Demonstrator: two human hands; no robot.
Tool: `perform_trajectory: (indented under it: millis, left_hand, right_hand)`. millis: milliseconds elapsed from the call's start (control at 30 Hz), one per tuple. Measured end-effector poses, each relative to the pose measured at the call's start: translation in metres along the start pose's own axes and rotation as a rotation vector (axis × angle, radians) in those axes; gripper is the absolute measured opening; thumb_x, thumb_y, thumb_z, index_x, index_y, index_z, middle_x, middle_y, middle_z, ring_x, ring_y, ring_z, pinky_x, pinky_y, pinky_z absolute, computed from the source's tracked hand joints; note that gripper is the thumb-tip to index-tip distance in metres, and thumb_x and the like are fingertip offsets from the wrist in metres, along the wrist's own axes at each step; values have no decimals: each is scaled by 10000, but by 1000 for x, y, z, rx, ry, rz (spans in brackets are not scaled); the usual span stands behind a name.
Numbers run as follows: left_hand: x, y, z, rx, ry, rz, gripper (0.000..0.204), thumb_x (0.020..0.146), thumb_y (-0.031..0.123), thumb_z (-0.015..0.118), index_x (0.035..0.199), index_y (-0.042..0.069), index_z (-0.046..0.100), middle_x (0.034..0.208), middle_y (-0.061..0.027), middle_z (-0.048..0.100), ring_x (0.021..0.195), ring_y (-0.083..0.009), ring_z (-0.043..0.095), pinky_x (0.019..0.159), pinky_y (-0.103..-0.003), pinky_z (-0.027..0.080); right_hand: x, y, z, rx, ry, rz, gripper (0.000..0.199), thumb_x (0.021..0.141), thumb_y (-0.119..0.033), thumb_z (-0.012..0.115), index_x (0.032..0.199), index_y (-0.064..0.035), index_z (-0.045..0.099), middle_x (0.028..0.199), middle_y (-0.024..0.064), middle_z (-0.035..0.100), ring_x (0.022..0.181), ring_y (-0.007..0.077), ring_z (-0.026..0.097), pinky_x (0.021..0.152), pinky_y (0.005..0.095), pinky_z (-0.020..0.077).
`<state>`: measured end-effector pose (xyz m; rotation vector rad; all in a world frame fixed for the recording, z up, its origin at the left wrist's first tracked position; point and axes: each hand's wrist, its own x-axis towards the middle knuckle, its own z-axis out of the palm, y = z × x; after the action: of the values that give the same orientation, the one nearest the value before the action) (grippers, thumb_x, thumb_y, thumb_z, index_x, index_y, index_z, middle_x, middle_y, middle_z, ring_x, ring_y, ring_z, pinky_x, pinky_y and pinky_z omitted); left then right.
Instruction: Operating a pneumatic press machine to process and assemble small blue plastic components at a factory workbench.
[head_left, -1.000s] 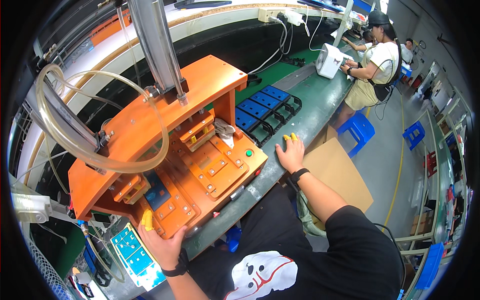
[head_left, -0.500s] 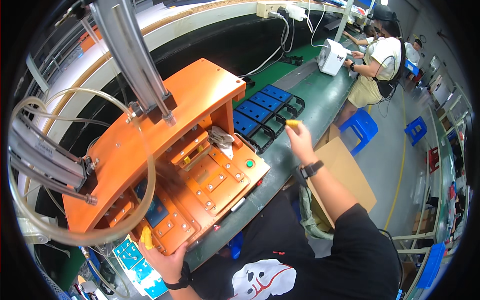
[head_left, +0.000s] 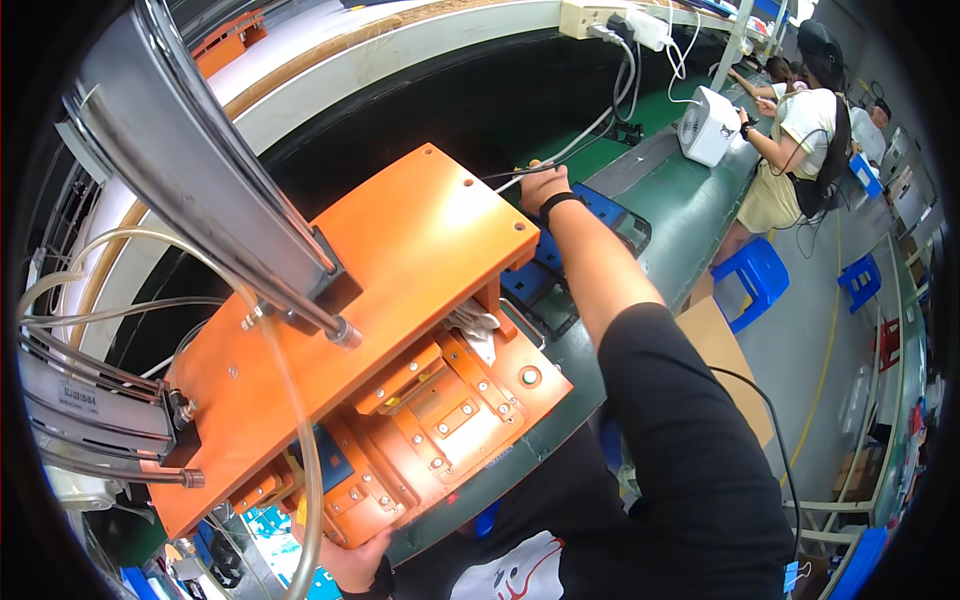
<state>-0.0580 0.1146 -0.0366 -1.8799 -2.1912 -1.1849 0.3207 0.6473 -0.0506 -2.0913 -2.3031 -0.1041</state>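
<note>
An orange press fixture [head_left: 400, 300] with a grey cylinder [head_left: 190, 160] and pale hoses fills the middle of the view. My right hand [head_left: 540, 185] reaches past its far corner with fingers curled, beside a black cable [head_left: 580, 145] and above the blue trays [head_left: 608, 212]. What the hand holds is hidden. My left hand [head_left: 350, 562] is low down, cupped around the near corner of the fixture's orange base [head_left: 450, 420]. Only part of this hand shows.
The green bench [head_left: 690, 205] runs away to the right. On it stands a white box-shaped device [head_left: 705, 125], where another person [head_left: 800, 130] works. A blue stool [head_left: 755, 280] and brown cardboard [head_left: 720, 345] are on the floor. A power strip [head_left: 600, 15] sits above.
My right hand has moved from the bench's front edge, over the blue trays, to the far side of the fixture. The view has tipped closer to the press. My left hand stays at the near corner.
</note>
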Motion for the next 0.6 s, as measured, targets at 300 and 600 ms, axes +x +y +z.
perform_trajectory:
  millis: [300,600]
  left_hand:
    - [0,2,3,-30,2,-31,1126,562,405,943,1467,-6,414,1367,-177,431,1290,-350,448,1109,-469,360]
    - [8,5,-6,64,35,22,1061,534,329,949,1430,12,478,1338,-208,497,1261,-404,476,1110,-488,357]
  right_hand:
    - [20,-20,27,-18,150,-214,231,937,-234,562,1030,-149,757,1044,99,752,1044,316,701,912,478,498]
    - [-172,36,-90,589,178,-691,220,887,-164,718,1003,19,686,1016,216,674,1011,409,637,900,467,512]
